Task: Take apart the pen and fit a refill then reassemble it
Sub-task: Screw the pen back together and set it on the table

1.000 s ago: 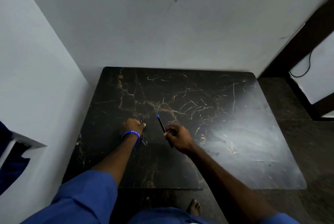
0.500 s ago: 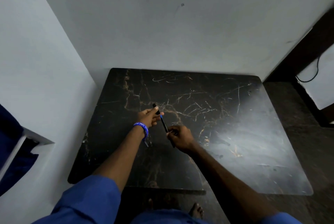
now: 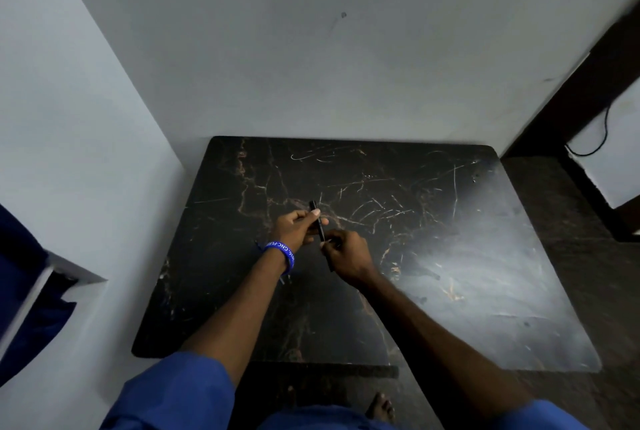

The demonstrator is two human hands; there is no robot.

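A slim black pen [image 3: 318, 221] is held above the dark marble table [image 3: 450, 256], pointing away from me. My left hand [image 3: 296, 228], with a blue wristband, grips the pen's far part between thumb and fingers. My right hand [image 3: 346, 256] pinches the pen's near end. The two hands nearly touch. The pen's near end is hidden inside my right fingers. No loose refill or other pen part shows on the table.
The table sits in a corner between a white back wall [image 3: 346, 65] and a white left wall [image 3: 69, 152]. A dark door frame and a hanging cable [image 3: 595, 138] are at the right. My bare foot [image 3: 381, 405] shows below the table's near edge.
My left hand rose from the table with a black piece and met the pen in my right hand. The blue section seen earlier is now covered; the pen looks black along its length.
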